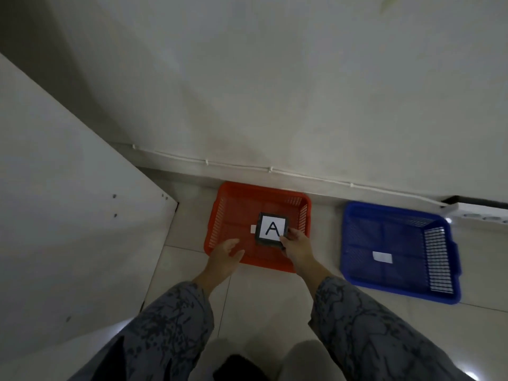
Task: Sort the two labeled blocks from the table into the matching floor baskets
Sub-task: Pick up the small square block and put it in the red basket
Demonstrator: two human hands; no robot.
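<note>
Right hand [298,247] gripping block marked A [272,229] over red basket [233,213], left hand [225,257] open, empty, blue basket [362,243] right.

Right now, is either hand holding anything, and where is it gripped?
The right hand holds the block labeled A by its lower right corner, over the red basket. The left hand is open and holds nothing.

White cable [270,169] runs along the wall's base — power strip [479,214] far right.
</note>
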